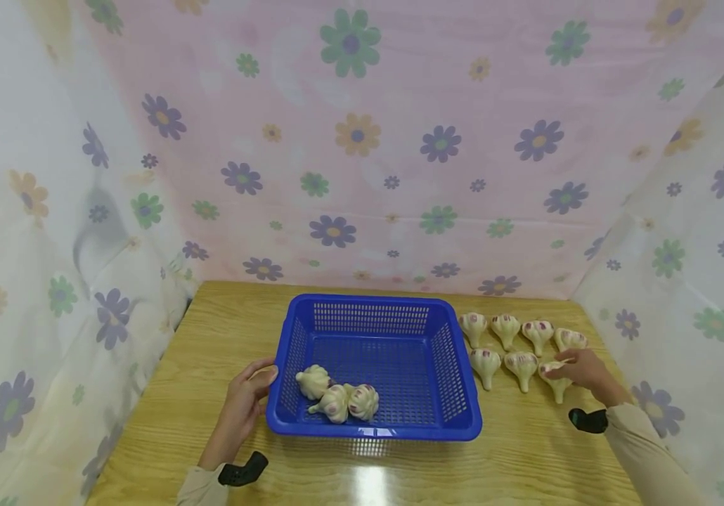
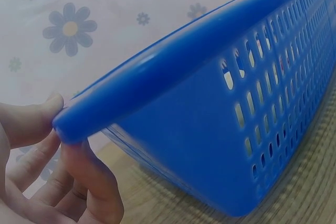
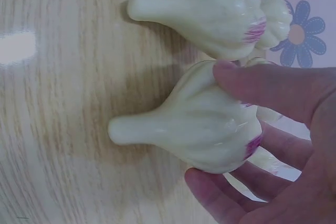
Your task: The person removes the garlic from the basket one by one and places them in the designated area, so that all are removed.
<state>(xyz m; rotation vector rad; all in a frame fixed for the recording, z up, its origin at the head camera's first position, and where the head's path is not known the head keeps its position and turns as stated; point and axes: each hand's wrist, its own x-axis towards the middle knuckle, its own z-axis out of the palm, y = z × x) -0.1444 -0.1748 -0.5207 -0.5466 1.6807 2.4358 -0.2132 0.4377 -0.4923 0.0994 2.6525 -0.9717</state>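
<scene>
A blue plastic basket [image 1: 375,430] with slotted walls stands on the table, three garlic bulbs [image 1: 335,403] lying in its front left part. My left hand [image 1: 244,407] pinches the left rim; in the left wrist view the thumb lies over the rim [image 2: 157,72] and curled fingers are below it. To the right of the basket, my right hand [image 1: 583,372] grips the rightmost garlic bulb [image 1: 554,379] of the front row. The right wrist view shows that bulb [image 3: 205,121] between thumb and fingers, its stem pointing away from the palm, close over the wood.
Several more garlic bulbs [image 1: 520,362] lie in two rows right of the basket, stems toward the front. The wooden table [image 1: 223,316] is bounded by flowered cloth [image 1: 393,140] at the back and both sides.
</scene>
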